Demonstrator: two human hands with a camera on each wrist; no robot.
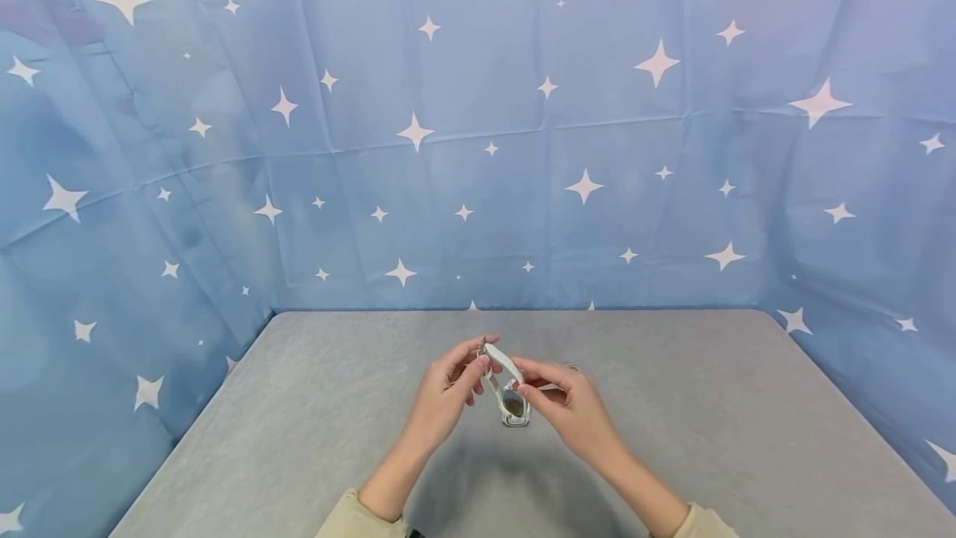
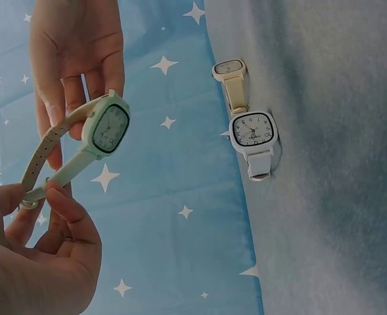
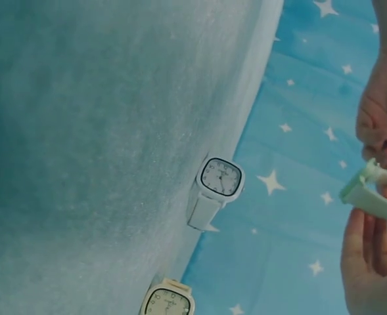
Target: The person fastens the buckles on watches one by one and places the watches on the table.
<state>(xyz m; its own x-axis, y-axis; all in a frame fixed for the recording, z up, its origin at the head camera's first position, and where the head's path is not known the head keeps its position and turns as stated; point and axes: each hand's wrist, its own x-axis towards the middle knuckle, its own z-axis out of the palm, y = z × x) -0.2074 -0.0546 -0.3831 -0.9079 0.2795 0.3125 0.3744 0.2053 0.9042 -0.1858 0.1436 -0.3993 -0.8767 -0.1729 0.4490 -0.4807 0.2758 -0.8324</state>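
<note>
Both hands hold a mint-green wristwatch [image 2: 109,128] above the table. Its square face shows in the left wrist view, and its strap bends round into a loop. My left hand [image 1: 441,405] pinches the strap where its ends come together at the buckle. On the other side, my right hand [image 1: 571,409] grips the watch near the case with thumb and fingers. Two more watches lie on the table below: a white one [image 2: 253,130] and a cream one [image 2: 235,92], whose face is partly cut off in the right wrist view.
The grey table [image 1: 299,438] has rounded far corners. A blue curtain with white stars [image 1: 478,106] hangs behind it and along both sides. Light-coloured sleeves [image 1: 362,517] show at the lower edge of the head view.
</note>
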